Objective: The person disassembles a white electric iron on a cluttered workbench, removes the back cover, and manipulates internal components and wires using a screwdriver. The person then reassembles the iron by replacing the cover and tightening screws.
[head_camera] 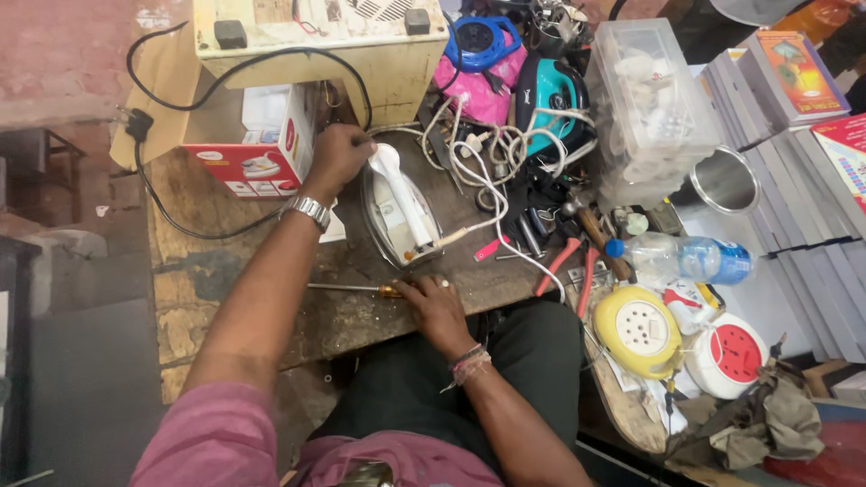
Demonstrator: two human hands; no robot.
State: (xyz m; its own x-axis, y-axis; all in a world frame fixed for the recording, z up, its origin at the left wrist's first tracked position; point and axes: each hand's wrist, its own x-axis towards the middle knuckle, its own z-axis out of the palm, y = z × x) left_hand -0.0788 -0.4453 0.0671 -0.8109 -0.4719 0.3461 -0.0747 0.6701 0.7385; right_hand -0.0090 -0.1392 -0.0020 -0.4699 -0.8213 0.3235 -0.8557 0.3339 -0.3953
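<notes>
I have a white clothes iron point(401, 209) lying on the worn wooden workbench point(234, 271), roughly centre, its handle uppermost and its nose pointing away from me. My left hand point(336, 155) is curled over the far end of the handle, fingers closed around it and pinning the iron in place. My right hand point(436, 302) rests on the bench just short of the iron's heel, fingers loosely bent onto the amber handle of a screwdriver point(354, 289) whose shaft lies flat and points left; I cannot tell whether it is properly gripped or only touched. As I judge it, the work is at an early stage: the iron's shell looks whole, its cord point(487, 194) is attached at the heel, and the tool is not yet on any screw. Room is tight on the right, where tangled cables, red-handled pliers point(564, 261), a hammer point(600, 239) and a plastic water bottle point(681, 257) crowd close to the iron. A red and white carton point(262, 144) stands just beside my left hand, with a cream metal box point(334, 45) behind it. The bench's near edge runs right under my right wrist, and the barest stretch of board is to the left of the screwdriver.
</notes>
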